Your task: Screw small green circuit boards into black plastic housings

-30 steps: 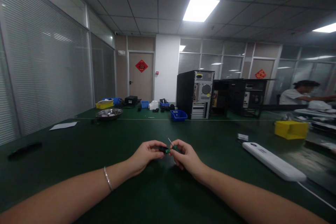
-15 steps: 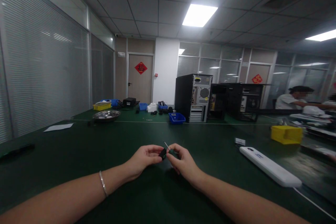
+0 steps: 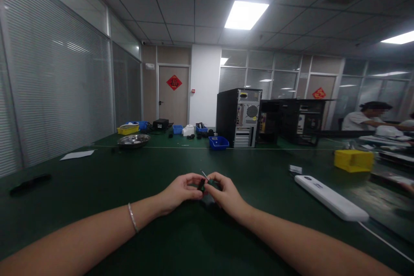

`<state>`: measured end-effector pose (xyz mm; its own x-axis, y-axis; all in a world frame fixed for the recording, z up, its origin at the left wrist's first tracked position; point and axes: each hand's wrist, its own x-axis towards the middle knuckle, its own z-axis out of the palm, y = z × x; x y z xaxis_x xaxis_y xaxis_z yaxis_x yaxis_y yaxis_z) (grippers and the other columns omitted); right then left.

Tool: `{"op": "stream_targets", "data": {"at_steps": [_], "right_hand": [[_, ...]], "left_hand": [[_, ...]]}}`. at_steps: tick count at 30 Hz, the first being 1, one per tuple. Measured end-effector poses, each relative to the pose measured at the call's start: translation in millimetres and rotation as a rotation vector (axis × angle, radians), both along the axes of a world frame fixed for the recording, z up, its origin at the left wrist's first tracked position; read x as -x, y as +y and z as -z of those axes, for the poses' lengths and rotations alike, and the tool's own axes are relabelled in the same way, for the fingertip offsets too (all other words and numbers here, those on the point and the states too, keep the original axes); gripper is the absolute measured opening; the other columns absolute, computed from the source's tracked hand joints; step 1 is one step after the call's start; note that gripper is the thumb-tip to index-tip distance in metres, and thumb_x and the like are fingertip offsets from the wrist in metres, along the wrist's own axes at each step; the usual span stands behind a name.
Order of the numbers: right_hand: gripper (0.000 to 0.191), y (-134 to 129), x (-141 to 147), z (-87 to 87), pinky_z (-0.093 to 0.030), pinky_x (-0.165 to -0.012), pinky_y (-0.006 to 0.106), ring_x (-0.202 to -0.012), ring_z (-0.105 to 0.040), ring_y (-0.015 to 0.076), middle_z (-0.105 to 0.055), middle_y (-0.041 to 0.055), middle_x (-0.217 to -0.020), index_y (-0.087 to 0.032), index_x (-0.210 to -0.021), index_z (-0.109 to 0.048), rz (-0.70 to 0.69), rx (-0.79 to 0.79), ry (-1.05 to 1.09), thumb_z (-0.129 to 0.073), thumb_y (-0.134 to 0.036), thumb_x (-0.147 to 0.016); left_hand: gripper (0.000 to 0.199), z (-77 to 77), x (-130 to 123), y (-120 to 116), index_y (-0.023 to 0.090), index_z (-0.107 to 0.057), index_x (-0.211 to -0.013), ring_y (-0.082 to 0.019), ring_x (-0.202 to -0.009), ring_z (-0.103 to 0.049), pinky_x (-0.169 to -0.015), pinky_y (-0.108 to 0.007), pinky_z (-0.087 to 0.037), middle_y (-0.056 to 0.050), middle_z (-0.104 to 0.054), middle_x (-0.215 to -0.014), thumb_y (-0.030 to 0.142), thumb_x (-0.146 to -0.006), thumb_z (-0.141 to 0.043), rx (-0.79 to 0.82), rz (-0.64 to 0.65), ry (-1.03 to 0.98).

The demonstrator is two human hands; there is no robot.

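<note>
While the fingers of the left hand (image 3: 183, 189) pinched a small black part (image 3: 201, 184), those of the right hand (image 3: 228, 194) pinched a green driver (image 3: 211, 181), shaft tilted up-left. Part and driver were close together over the bench (image 3: 181, 246); contact unclear. Blue bin (image 3: 218, 143) sat farther back, beside the tower (image 3: 239, 117).

a round metal dish (image 3: 133, 141) — left of a computer tower (image 3: 239, 118).

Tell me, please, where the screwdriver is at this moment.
In the head view, the screwdriver is below the centre of the picture, held in the right hand, just right of the small black part in the left hand.
</note>
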<state>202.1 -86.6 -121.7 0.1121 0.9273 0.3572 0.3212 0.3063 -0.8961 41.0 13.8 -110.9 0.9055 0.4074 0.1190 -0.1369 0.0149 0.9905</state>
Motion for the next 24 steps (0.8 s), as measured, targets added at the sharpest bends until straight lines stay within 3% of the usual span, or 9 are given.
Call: {"op": "stream_targets", "data": {"at_steps": [7,15,24], "right_hand": [[0.021,-0.4,-1.2,-0.7,-0.037,-0.043,0.019,-0.043,-0.043,0.0061,-0.052,-0.0052,-0.059,-0.017,-0.085,-0.059,0.024,-0.033,0.033,-0.062,-0.036,-0.08],[0.012,-11.9,7.0,-12.1,-0.046,-0.069,0.026,-0.073,-0.057,0.0146,-0.059,0.0012,-0.079,-0.015,-0.084,-0.058,-0.015,-0.136,-0.061,-0.061,-0.027,-0.08],[0.005,-12.9,5.7,-8.2,-0.043,-0.063,0.025,-0.068,-0.052,0.0135,-0.056,0.0002,-0.075,-0.017,-0.085,-0.058,0.144,-0.282,-0.265,-0.055,-0.018,-0.081]], "left_hand": [[0.042,3.8,-0.3,1.1,0.013,-0.057,-0.112,-0.026,-0.1,-0.062,-0.093,-0.045,-0.043,-0.014,-0.058,-0.115,0.011,-0.072,-0.068,0.008,0.004,0.008],[0.056,4.8,-0.1,2.4,0.016,-0.049,-0.122,-0.025,-0.091,-0.065,-0.088,-0.044,-0.046,-0.01,-0.062,-0.101,0.01,-0.07,-0.071,0.008,0.016,0.002],[0.047,5.5,0.2,3.7,0.014,-0.052,-0.114,-0.024,-0.093,-0.065,-0.088,-0.042,-0.046,-0.011,-0.062,-0.102,0.017,-0.072,-0.072,0.087,0.008,0.013]]}}
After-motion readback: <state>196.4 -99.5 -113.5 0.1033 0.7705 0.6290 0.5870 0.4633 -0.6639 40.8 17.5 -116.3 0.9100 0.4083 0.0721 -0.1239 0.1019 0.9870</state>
